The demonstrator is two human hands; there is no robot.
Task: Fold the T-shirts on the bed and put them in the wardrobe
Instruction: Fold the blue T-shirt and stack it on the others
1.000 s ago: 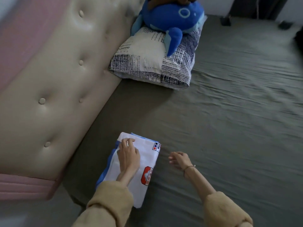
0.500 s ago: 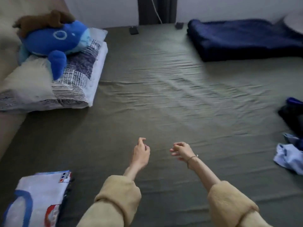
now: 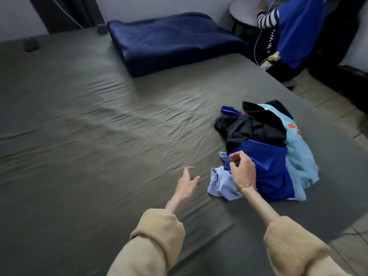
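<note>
- The view has swung right: the folded white T-shirt, the pillow and the blue soft toy seen a second ago at the left are gone from sight, and a heap of unfolded T-shirts (image 3: 266, 148) now fills the right middle of the frame, lying on the grey bed (image 3: 99, 136) near its right edge.
- The right hand (image 3: 243, 169), which hung over bare sheet half a second ago, now sits over the near left edge of the heap, on the royal-blue shirt (image 3: 272, 172). Its fingers are curled, thumb meeting fingertips; whether cloth is actually pinched between them I cannot tell.
- The left hand (image 3: 186, 184) hovers just left of the heap, over the sheet, fingers loosely spread and holding nothing.
- A pale lilac shirt (image 3: 221, 184) pokes out at the heap's lower left, between the two hands; black and light-blue shirts lie behind.
- A dark blue folded blanket (image 3: 171, 40) lies at the upper middle.
- Judgement: one shirt looks finished and set aside, and the next is about to be taken. Several remain, and no wardrobe is in view, so the task is far from done.
</note>
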